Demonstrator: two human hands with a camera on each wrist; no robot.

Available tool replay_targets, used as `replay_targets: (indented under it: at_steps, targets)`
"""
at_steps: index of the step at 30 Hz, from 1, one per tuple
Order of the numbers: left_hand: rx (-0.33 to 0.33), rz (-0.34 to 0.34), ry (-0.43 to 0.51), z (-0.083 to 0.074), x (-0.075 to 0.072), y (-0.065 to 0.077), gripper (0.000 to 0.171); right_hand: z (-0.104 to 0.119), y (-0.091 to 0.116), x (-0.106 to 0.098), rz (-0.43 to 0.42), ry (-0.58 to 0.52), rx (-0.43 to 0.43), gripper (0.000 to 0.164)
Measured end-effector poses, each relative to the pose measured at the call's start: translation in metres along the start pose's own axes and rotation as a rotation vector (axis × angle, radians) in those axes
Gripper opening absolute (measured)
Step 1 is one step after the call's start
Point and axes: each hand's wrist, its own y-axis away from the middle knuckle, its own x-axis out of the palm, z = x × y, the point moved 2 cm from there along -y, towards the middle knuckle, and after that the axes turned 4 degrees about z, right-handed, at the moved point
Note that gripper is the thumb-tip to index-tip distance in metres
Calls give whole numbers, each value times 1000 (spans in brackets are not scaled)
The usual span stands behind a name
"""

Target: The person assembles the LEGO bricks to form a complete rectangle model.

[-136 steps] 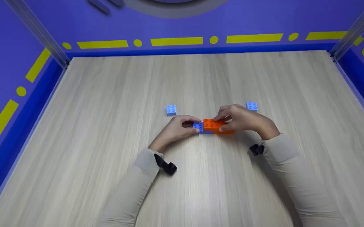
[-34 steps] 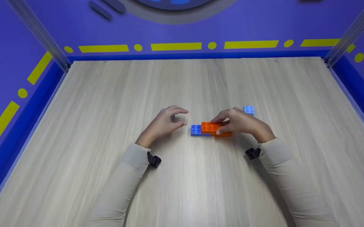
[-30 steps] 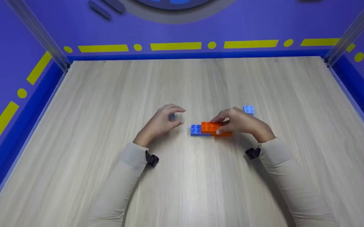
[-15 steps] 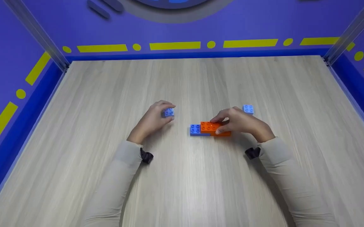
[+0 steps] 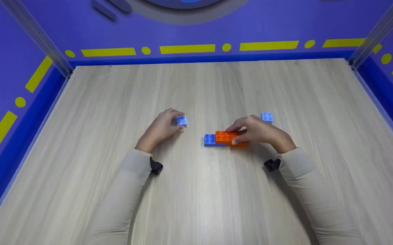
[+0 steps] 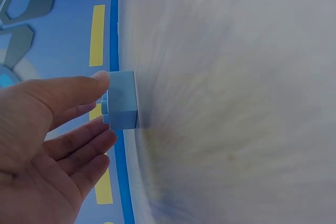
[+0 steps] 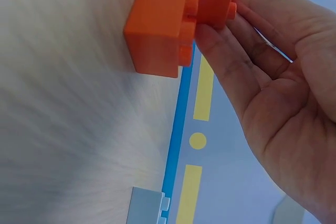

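Observation:
My left hand (image 5: pixel 161 128) is at a light blue square toy building brick (image 5: pixel 181 121), which sits on the table. Thumb and fingers pinch its opposite sides; in the left wrist view the thumb lies against the brick's edge (image 6: pixel 122 98). My right hand (image 5: pixel 259 131) grips the upper orange brick (image 5: pixel 224 136) of a small stack between thumb and fingers. That brick bridges a blue brick (image 5: pixel 209 139) at the left and a lower orange brick (image 5: pixel 240 144) at the right. The right fingers hide part of the upper orange brick.
Another light blue square brick (image 5: pixel 267 117) stands just behind the right hand. A wooden tabletop (image 5: pixel 196 197) lies under everything, with blue-purple walls (image 5: pixel 189 34) at the back and sides. Black wrist mounts (image 5: pixel 156 166) are strapped at both cuffs.
My left hand has let go of the stack's blue end, moved left and back, and closed its fingers about the light blue brick. The right hand keeps its grip on the stack.

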Motion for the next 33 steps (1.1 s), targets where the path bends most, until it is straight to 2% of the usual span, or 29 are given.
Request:
replay_targets:
  at_steps: [6, 11, 23, 33]
  targets:
    - [0, 14, -3, 1, 0, -1, 41, 0, 0, 0, -2, 1, 3, 38]
    - [6, 13, 2, 1, 0, -2, 40, 1, 1, 0, -8, -9, -26, 38]
    - [3, 7, -4, 0, 1, -1, 35, -1, 1, 1, -7, -9, -14, 38]
    - [-2, 13, 28, -2, 1, 0, 35, -2, 2, 1, -17, -1, -11, 39]
